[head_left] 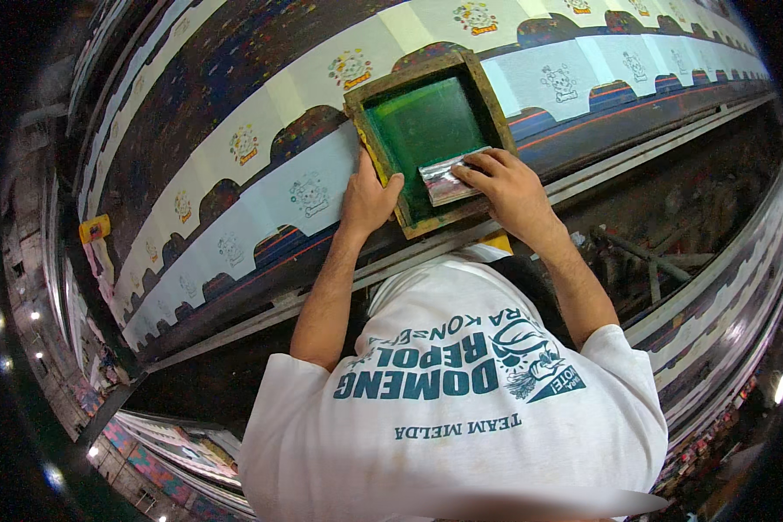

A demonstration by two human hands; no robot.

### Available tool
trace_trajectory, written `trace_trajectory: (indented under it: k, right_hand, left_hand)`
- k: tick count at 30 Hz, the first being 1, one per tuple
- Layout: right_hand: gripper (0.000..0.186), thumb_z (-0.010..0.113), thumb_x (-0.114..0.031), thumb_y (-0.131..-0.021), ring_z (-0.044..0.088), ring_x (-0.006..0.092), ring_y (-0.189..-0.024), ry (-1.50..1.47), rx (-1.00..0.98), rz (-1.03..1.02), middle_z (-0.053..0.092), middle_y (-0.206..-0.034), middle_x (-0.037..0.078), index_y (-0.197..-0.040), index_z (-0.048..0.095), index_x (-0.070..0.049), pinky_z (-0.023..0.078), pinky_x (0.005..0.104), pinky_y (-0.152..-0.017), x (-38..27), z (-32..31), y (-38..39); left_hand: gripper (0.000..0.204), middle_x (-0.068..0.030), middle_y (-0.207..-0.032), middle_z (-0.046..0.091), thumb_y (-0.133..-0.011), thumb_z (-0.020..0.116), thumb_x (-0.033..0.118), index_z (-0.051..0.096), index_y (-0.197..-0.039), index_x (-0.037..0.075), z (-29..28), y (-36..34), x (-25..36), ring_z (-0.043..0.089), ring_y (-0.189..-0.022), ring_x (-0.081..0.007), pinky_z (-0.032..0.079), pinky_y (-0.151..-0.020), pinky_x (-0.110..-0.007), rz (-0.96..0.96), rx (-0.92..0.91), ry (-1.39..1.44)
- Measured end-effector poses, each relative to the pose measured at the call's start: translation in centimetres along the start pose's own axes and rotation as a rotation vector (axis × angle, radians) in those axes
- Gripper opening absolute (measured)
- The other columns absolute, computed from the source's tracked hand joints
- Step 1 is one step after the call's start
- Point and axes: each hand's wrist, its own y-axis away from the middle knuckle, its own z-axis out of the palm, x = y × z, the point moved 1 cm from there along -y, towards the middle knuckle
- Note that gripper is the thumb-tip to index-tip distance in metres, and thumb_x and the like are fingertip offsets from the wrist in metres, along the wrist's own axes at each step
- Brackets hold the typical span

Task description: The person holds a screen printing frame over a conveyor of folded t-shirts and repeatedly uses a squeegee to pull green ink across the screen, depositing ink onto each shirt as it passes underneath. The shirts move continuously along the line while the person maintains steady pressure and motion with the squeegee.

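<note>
A wooden screen printing frame [493, 100] with a green mesh [435, 113] lies tilted across the printing table. Along its left rail my left hand [368, 198] is closed, thumb toward the inner side. My right hand [515, 193] grips a shiny silver squeegee [444, 184] inside the frame, at its near right part. Left of the frame, a pale blue cut fabric piece [300, 170] carries a dark outline print of a cartoon figure. The fabric directly beneath the frame is hidden.
Cream fabric pieces [300, 83] with coloured prints form a row beyond the pale blue ones. More pale blue pieces [531, 74] continue to the right. A metal rail [583, 190] runs along the table's near edge, close to my body. A yellow object [95, 229] sits at the far left.
</note>
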Motion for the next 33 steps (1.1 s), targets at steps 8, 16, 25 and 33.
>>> trace_trajectory:
  k: [8,16,25,33]
  right_hand:
    - [0.065,0.082,-0.002,-0.077,0.067,0.0315,-0.124,-0.044,-0.108,-0.013,0.072,-0.134,0.008,-0.139,0.071,-0.015,0.058,0.0425,-0.105,2.4,-0.8,-0.2]
    - [0.069,0.084,-0.010,-0.074,0.071,0.0301,-0.107,-0.022,-0.191,-0.041,0.072,-0.120,0.009,-0.140,0.066,-0.011,0.063,0.0423,-0.086,1.7,-0.6,-1.5]
    - [0.043,0.078,-0.008,-0.082,0.073,0.0340,-0.107,-0.112,-0.289,-0.136,0.075,-0.110,0.010,-0.125,0.077,-0.015,0.063,0.0458,-0.089,3.9,-1.1,-4.1]
    - [0.042,0.072,-0.004,-0.088,0.073,0.0346,-0.113,-0.025,-0.141,-0.078,0.077,-0.116,0.012,-0.129,0.077,-0.016,0.062,0.0476,-0.092,6.6,0.8,-13.5]
  left_hand:
    - [0.076,-0.0271,-0.130,0.075,-0.094,0.072,0.017,0.039,-0.160,-0.001,1.4,-0.6,-0.4,0.075,-0.120,-0.0426,0.057,-0.104,-0.048,-0.065,0.009,-0.013]
    - [0.071,-0.0230,-0.127,0.077,-0.094,0.071,0.015,0.044,-0.158,-0.001,1.7,-0.6,-0.2,0.077,-0.116,-0.0359,0.057,-0.103,-0.045,-0.043,0.041,0.054]
    - [0.072,-0.0268,-0.139,0.071,-0.095,0.070,0.017,0.044,-0.159,-0.002,1.5,-0.3,-0.2,0.069,-0.130,-0.0418,0.051,-0.112,-0.048,-0.058,0.033,-0.013]
    - [0.078,-0.0286,-0.141,0.069,-0.094,0.072,0.022,0.041,-0.161,-0.003,1.3,-0.4,-0.5,0.067,-0.133,-0.0430,0.050,-0.114,-0.048,-0.048,0.022,0.009]
